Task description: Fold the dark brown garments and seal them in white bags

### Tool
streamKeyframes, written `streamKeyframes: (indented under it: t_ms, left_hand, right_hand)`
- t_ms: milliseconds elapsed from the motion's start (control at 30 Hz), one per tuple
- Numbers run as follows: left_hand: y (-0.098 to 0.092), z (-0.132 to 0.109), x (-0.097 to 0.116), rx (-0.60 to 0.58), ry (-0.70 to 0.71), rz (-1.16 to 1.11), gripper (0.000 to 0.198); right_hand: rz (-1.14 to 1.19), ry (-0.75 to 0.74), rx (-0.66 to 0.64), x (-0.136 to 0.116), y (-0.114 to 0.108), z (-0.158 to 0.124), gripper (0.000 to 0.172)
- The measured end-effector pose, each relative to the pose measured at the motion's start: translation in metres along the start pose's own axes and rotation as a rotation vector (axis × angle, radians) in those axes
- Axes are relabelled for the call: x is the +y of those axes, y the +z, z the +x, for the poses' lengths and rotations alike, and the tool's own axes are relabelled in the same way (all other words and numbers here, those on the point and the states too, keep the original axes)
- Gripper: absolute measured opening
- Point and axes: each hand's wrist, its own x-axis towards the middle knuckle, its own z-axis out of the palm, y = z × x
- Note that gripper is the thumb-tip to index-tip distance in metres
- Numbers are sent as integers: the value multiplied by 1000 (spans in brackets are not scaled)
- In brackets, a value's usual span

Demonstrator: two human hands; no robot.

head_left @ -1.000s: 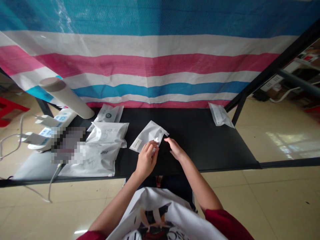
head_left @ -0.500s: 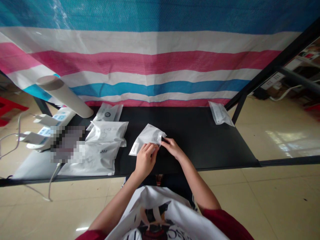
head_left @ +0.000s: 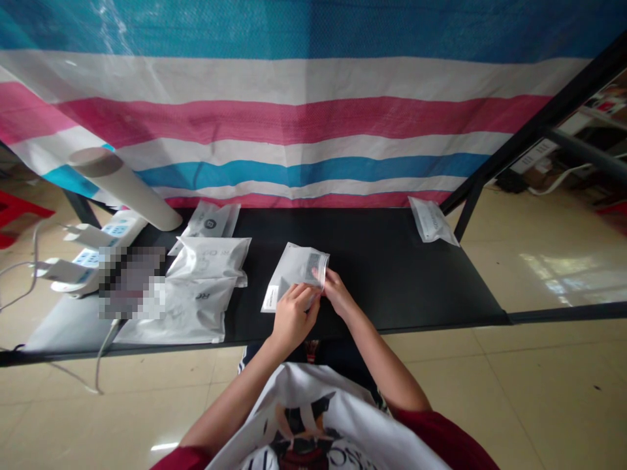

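Note:
Both my hands are at the middle of the black table [head_left: 392,281]. They hold a small white plastic zip pouch [head_left: 294,269] with a white label at its lower left corner. My left hand [head_left: 294,318] is shut on the pouch's lower edge, and my right hand [head_left: 337,294] pinches its right side. Part of the pouch is hidden behind my fingers. A flat white pouch [head_left: 431,222] lies alone at the table's far right corner.
Several larger white packets [head_left: 206,261] lie in a group to my left. Behind them, a cardboard tube [head_left: 125,188] leans over a white power strip [head_left: 105,245] with plugged-in adapters. A pixelated patch covers the area beside them. A striped tarp hangs behind the table.
The pouch has flattened and turned squarer, with its label now lower in view. My hands have moved closer together and slightly down.

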Motion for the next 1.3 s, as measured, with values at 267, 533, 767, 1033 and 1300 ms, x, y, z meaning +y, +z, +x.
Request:
streamKeyframes:
  t_ms: [267, 533, 767, 1033, 1300]
  left_hand:
    - [8, -11, 0, -21, 19, 77, 13]
    - [0, -31, -18, -136, 129, 185, 29]
    - [-3, -30, -29, -55, 168, 185, 10]
    - [11, -15, -18, -91, 215, 186, 14]
    - [12, -8, -19, -30, 254, 111, 21]
  right_hand:
    - [-565, -216, 84, -16, -19, 4, 21]
    - [-193, -142, -87, -14, -32, -9, 40]
    - [-303, -28, -220, -5, -37, -45, 30]
    - [-190, -44, -194, -5, -29, -51, 27]
    - [-70, -1, -151, -5, -24, -50, 29]
